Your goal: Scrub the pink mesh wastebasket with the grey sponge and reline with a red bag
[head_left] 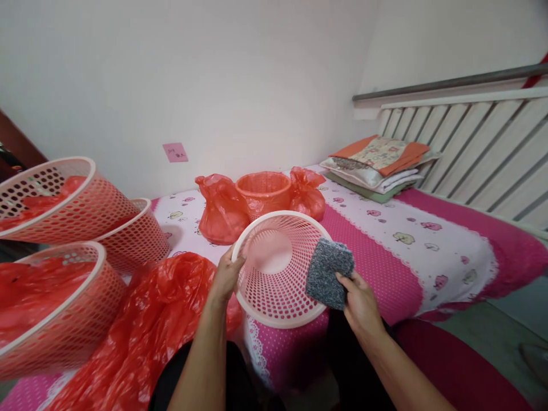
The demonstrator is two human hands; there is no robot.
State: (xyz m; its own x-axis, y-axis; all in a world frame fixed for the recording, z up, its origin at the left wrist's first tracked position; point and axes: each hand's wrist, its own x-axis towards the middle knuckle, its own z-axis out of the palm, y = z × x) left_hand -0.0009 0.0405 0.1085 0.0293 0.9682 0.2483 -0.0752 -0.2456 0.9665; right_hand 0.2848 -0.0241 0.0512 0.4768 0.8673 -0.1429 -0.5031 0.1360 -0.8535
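Observation:
A pale pink plastic basket with a mesh of holes is tilted toward me, so I look into its mouth and see its solid base. My left hand grips the rim on the left side, thumb over the edge. In my right hand is a folded grey speckled cloth, pinched between thumb and fingers. The cloth lies over the right part of the basket's rim. Whether the right fingers also touch the rim is hidden behind the cloth.
Several pink baskets with red plastic bags inside stand at left. A crumpled red bag lies beside them. Behind are a bag-covered basket and two tied red bags. Folded bedding sits near the radiator.

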